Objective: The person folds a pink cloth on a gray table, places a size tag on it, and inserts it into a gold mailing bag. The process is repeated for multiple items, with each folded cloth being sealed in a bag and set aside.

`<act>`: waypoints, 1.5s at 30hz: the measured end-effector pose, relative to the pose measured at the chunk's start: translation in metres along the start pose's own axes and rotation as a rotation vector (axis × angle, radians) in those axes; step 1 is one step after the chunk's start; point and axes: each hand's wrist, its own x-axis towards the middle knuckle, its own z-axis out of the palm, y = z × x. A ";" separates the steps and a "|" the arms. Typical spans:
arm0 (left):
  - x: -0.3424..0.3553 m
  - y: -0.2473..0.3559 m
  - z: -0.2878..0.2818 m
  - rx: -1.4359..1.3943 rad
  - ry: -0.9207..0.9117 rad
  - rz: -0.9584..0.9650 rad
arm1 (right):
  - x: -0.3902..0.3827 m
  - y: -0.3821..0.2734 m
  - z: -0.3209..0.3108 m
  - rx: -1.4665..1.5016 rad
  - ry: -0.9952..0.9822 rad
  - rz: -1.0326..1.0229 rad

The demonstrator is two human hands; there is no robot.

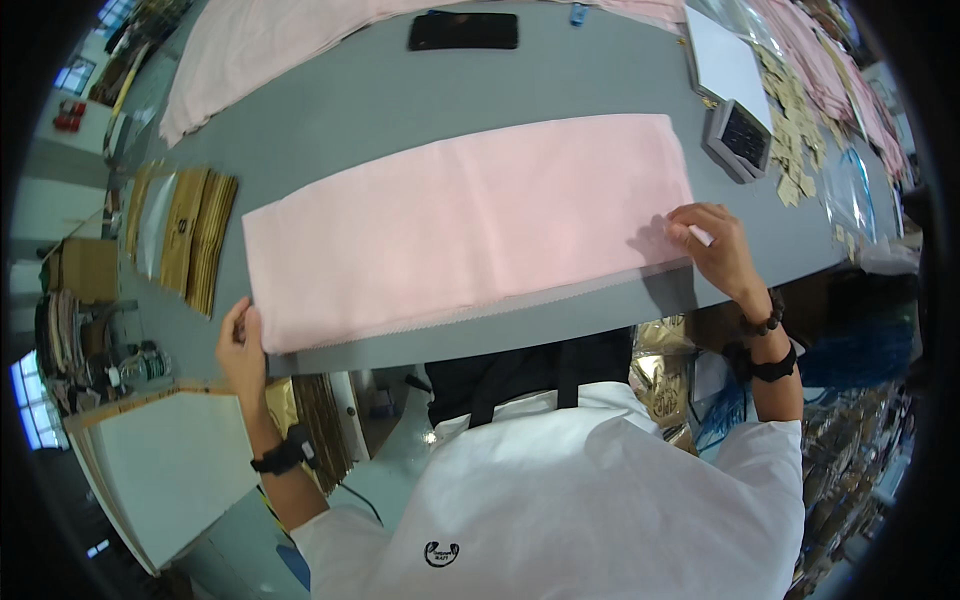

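Note:
A pink cloth (470,225), folded into a long flat band, lies across the grey table before me. Its lower edge shows a thin, finely toothed border. At its lower left corner is my left hand (242,350), closed with curled fingers and thumb against the cloth's edge. My right hand (722,252) hovers over the lower right end, thumb and fingers drawn together and casting a shadow on the cloth. A small whitish bit (702,236) shows between those fingers; what it is I cannot make out.
Beyond the cloth lie a black phone (463,31) and more pink fabric (245,60). Gold-brown packets (185,235) are stacked at left. At right are a grey box with dark contents (740,138), a white flat box (728,65) and scattered beige tags (793,130).

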 end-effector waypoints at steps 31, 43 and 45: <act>-0.007 -0.021 0.021 0.215 0.072 0.085 | 0.197 0.139 -0.046 -0.447 0.487 0.381; -0.008 -0.020 0.019 0.189 0.051 0.062 | 0.215 0.193 -0.072 0.146 0.364 0.776; -0.008 -0.021 0.019 0.198 0.049 0.051 | 0.216 0.200 -0.074 0.162 0.400 0.782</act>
